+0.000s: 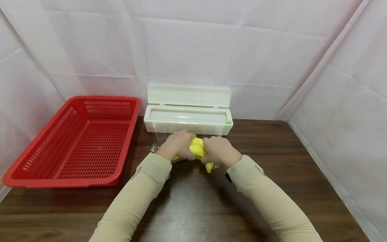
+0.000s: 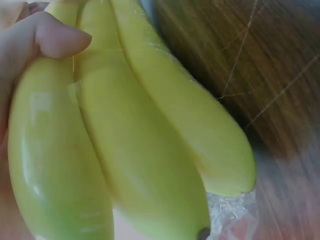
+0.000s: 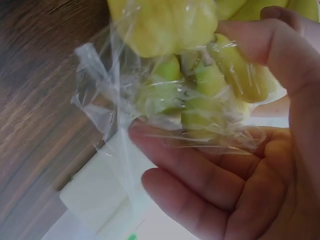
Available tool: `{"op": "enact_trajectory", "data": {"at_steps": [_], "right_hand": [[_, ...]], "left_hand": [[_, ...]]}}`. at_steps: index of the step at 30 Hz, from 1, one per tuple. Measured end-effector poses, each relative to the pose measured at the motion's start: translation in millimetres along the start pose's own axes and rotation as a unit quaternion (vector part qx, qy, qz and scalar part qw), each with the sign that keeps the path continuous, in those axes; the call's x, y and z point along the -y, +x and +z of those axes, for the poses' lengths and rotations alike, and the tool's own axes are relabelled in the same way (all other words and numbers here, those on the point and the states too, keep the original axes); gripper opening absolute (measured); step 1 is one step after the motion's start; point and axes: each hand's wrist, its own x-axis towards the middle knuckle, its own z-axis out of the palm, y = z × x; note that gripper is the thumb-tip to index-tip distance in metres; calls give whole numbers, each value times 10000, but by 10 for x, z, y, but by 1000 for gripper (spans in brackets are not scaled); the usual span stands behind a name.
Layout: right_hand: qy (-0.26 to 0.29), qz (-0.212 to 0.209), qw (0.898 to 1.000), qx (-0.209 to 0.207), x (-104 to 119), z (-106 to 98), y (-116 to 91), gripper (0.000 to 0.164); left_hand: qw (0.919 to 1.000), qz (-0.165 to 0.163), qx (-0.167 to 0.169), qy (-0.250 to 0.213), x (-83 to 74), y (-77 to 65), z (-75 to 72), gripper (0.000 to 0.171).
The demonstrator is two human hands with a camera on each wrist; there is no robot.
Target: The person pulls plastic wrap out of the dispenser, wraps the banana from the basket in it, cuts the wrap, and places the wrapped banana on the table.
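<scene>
Glossy, curved yellow-green bananas (image 1: 198, 149), partly wrapped in clear plastic film (image 3: 95, 65), are clamped in the left hand (image 1: 179, 144) and right hand (image 1: 220, 149) at six o'clock from an open white plastic box (image 1: 188, 109). The dark wood-grain tabletop (image 1: 193, 215) (red perforated plastic basket (image 1: 128, 143) at nine o'clock) meets creased white sheets (image 1: 187, 47). Hands hide much of the bananas; tabletop contact is unclear.

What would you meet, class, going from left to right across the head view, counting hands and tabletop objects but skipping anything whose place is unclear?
Red basket → left hand → yellow bananas, where they show between the hands → right hand.
</scene>
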Motion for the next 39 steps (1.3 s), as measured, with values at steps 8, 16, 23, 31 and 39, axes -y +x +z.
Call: {"op": "enact_trajectory", "data": {"at_steps": [8, 16, 23, 31, 39], "right_hand": [[261, 161, 9992, 250, -65, 6, 11, 37], [462, 344, 9977, 349, -120, 77, -16, 101], [949, 376, 9946, 164, -203, 71, -75, 114], [957, 314, 9949, -53, -232, 92, -97, 105], [1103, -63, 9923, -558, -210, 157, -80, 86]], "left_hand": [[9992, -104, 350, -139, -10, 58, -52, 88], [9986, -294, 441, -6, -39, 26, -88, 62], [9983, -330, 471, 107, -43, -3, -106, 76], [9995, -228, 207, -115, 40, -52, -45, 90], [9989, -319, 112, -317, 87, -96, -25, 88]]}}
